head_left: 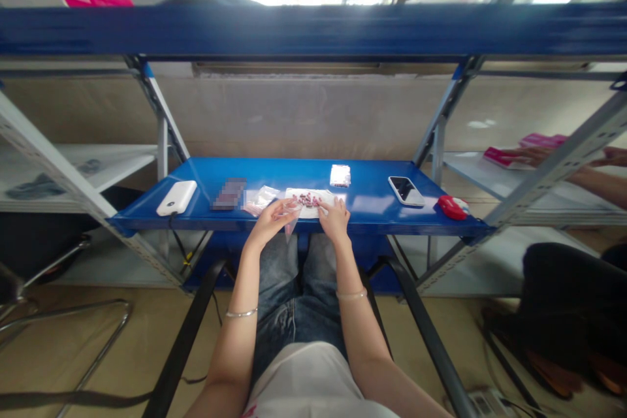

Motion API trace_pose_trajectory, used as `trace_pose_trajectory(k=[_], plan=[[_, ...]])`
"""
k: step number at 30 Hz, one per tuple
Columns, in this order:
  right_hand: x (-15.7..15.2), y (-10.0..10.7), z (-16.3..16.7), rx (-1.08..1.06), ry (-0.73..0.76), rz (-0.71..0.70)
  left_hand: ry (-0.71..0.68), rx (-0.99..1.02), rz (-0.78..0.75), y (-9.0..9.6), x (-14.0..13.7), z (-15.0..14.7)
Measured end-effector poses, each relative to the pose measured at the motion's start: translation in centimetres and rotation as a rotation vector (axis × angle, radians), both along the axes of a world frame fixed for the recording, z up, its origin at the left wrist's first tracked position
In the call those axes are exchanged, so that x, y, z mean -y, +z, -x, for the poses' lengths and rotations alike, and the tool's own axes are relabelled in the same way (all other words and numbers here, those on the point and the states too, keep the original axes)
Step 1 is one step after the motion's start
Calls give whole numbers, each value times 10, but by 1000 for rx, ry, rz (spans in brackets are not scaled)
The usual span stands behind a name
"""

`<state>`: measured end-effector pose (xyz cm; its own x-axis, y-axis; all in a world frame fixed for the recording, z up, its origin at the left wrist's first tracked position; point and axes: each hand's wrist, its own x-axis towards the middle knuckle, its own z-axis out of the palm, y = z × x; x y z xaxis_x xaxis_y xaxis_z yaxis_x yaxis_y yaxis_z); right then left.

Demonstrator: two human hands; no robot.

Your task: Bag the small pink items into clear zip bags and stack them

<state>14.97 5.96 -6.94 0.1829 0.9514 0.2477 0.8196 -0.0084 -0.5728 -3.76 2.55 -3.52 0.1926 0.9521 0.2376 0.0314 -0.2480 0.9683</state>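
On the blue shelf in front of me lies a small white sheet or shallow tray with several small dark red and pink pieces across its middle. My left hand is at its left edge, fingers pinched on a clear plastic bag whose pointed corner hangs over the shelf's front edge. My right hand rests at the sheet's right end, its fingers curled and the thumb side close to the pieces. What it pinches, if anything, is too small to tell. More clear plastic packets lie just left of my left hand.
A white power bank with a cable lies far left, beside a blurred-out item. Toward the back is a white square stack. At right are a phone and a red object. Another person's hand is beyond the right post.
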Motion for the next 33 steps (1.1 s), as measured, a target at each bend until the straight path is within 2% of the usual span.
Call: trace_pose_trajectory(k=[7,14,20,25,27,30,33], plan=[[-3,-4,1,-15,0,-71,24,-10,10,6,3,-1],[-5,-6,0,-114,-47,-154,21,-11,9,4,3,0],[-7,-11,-1,-124,-28,-164,36,-26,13,9,6,-2],[-6,-2,-2,-285,-30,-229,8,-10,17,6,4,-3],[-2,9,-1,-397,30,-303,-7,-12,16,4,3,-3],[7,29,3,-554,243,-417,-7,-11,27,3,3,-4],[18,44,11,-628,460,-425,-7,3,35,4,4,-5]])
